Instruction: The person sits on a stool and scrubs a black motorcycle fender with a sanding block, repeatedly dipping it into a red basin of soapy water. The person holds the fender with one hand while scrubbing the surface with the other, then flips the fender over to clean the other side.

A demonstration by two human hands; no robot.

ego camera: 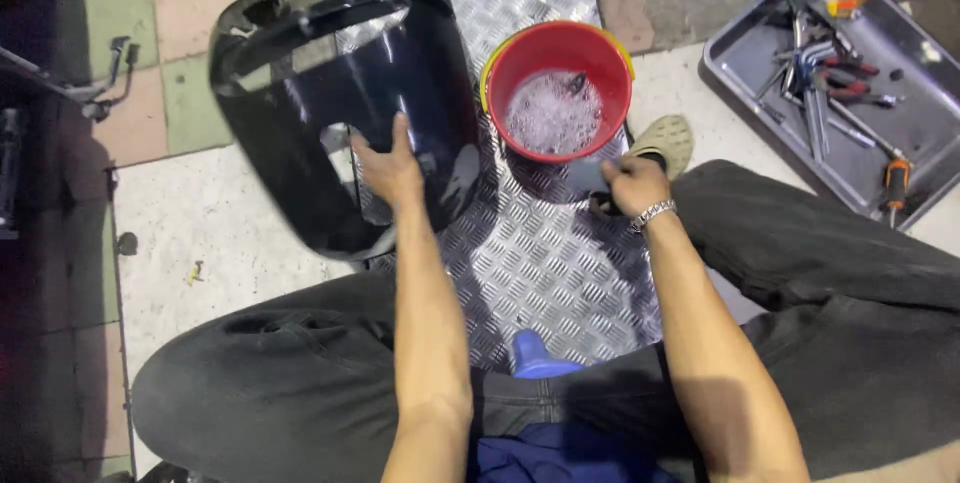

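My left hand (392, 165) rests flat on a large glossy black plastic panel (300, 113), a curved vehicle body cover that stands tilted on the metal plate. My right hand (632, 183), with a metal bracelet at the wrist, is closed around a dark cloth or sponge (590, 181) just in front of a red bucket (557, 91). The bucket holds foamy soapy water. Both forearms reach out between my knees in dark trousers.
A diamond-pattern metal plate (530, 263) covers the floor under the bucket and panel. A grey metal tray (850, 73) with several pliers, wrenches and screwdrivers lies at the upper right. A beige shoe (665, 141) is beside the bucket. Tiled floor lies to the left.
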